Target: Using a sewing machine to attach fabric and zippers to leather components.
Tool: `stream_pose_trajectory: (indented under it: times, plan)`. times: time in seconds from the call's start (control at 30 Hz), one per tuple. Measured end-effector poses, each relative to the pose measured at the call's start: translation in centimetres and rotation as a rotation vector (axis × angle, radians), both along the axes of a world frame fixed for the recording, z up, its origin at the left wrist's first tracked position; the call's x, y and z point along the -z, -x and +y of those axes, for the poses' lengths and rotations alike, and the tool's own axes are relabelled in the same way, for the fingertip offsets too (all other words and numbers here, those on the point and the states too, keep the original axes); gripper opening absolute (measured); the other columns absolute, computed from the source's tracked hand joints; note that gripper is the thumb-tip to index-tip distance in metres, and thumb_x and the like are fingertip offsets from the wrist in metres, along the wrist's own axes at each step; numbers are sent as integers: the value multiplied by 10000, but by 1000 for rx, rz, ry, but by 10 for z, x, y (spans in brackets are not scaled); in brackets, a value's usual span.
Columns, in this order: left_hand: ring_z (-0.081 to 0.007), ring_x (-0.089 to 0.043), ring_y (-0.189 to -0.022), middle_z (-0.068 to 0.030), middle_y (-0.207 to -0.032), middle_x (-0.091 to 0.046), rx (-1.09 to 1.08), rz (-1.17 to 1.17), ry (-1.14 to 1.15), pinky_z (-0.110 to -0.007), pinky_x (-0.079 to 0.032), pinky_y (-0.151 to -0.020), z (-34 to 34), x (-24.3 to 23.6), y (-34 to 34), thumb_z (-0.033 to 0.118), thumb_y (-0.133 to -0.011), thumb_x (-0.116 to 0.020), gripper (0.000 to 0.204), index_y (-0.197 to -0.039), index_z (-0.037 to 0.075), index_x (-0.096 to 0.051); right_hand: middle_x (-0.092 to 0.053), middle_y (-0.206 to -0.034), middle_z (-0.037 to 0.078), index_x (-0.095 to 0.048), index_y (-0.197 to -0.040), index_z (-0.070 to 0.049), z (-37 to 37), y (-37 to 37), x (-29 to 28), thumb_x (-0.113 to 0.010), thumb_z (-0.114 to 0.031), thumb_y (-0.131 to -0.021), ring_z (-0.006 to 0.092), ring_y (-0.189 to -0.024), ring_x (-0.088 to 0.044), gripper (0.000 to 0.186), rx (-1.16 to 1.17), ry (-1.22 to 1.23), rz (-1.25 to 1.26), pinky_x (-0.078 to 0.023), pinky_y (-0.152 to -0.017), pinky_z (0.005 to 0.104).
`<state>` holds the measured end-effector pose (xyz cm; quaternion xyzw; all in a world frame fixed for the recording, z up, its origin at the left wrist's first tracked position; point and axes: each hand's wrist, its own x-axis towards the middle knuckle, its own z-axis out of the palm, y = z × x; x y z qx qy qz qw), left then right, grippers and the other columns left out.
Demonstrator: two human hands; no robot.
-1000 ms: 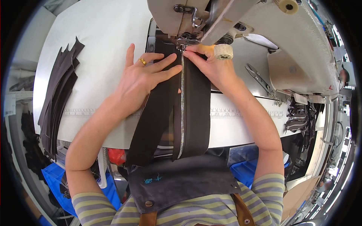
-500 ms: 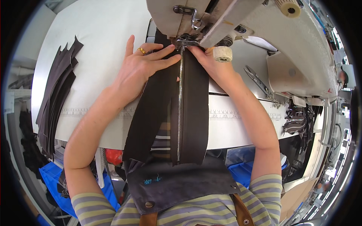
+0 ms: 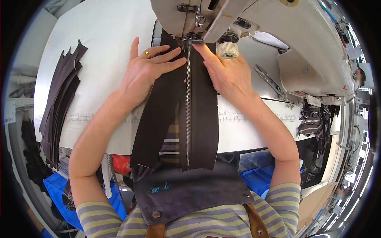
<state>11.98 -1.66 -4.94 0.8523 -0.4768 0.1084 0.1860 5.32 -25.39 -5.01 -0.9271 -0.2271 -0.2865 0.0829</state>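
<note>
Two dark fabric strips (image 3: 204, 119) hang toward me over the table's near edge, with a metal-toothed zipper (image 3: 188, 107) running along them. Their far end lies beneath the presser foot (image 3: 193, 41) of a sewing machine (image 3: 262, 23). My left hand (image 3: 147, 71), a gold ring on one finger, rests on the left strip with its fingers stretched toward the zipper. On the other side my right hand (image 3: 228, 73) lies over the right strip, its index finger extended to the presser foot. Its other fingers are partly hidden behind a white knob (image 3: 228, 50).
Stacked dark fabric pieces (image 3: 59, 99) overhang the table (image 3: 103, 47) at left. Metal scissors (image 3: 268, 79) lie at right, near a pile of zippers (image 3: 311, 121). A ruler strip (image 3: 242, 118) crosses the tabletop. Blue bins (image 3: 258, 178) stand below.
My right hand has shifted back and turned, so more of its back shows and its index finger reaches the presser foot. The strips have moved slightly away from me; my left hand stays on the fabric.
</note>
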Motion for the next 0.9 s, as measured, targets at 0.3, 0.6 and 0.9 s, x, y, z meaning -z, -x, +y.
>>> stream_pose_trajectory:
  times: [0.3, 0.6, 0.9]
  plan:
    - [-270, -511, -1255, -14, -1209, -653, 6, -4, 103, -584, -57, -1153, 6, -20, 20, 229, -792, -701, 373, -1164, 202, -688, -640, -792, 69, -692, -1057, -85, 4, 22, -12, -657, -120, -882, 245, -628, -586, 182, 85, -799, 490, -473, -596, 330]
    - [-187, -605, -1120, -45, -1188, -657, 288, 94, 206, -607, -167, -1131, 66, -17, 94, 66, -595, -752, 363, -949, 108, -679, -607, -1188, 112, -671, -1097, -61, 16, 88, -12, -729, -130, -789, 319, -1074, -572, 321, -161, -388, 288, -474, -894, 395]
    - [-222, -577, -1099, -36, -1189, -587, 205, 129, -109, -623, -199, -1110, 57, -33, 115, -2, -536, -761, 610, -1117, 162, -673, -505, -1383, 72, -609, -1246, -140, 36, 133, -15, -727, -277, -809, 300, -1259, -473, 473, -165, -69, 444, -438, -1005, 443]
